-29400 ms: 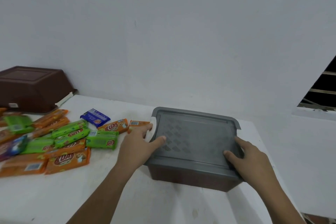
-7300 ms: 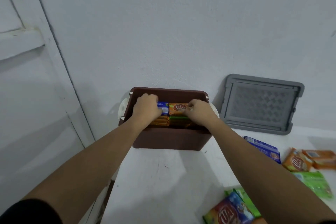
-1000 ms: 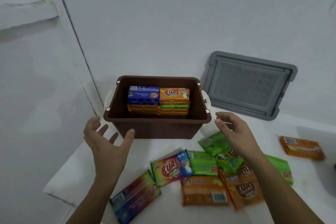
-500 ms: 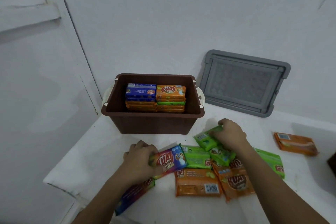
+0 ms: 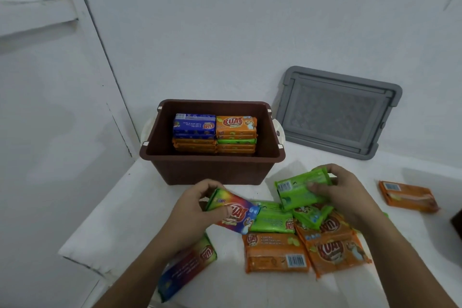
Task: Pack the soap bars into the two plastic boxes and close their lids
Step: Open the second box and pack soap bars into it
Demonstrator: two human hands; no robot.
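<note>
An open brown plastic box (image 5: 212,170) stands at the table's back left, holding two stacks of soap bars (image 5: 215,132) topped by a blue and an orange one. Its grey lid (image 5: 335,112) leans against the wall to the right. In front of the box my left hand (image 5: 192,210) grips a rainbow-wrapped soap bar (image 5: 235,212), lifted off the table. My right hand (image 5: 345,190) grips a green soap bar (image 5: 297,191) above a loose pile of green and orange bars (image 5: 300,237).
Another rainbow bar (image 5: 190,265) lies under my left forearm near the table's front left edge. A single orange bar (image 5: 407,195) lies apart at the right. A dark object (image 5: 457,222) shows at the right frame edge. The white wall runs close behind the box.
Both hands came down from the box to the pile, closed on one bar each, and have now lifted them slightly off the table.
</note>
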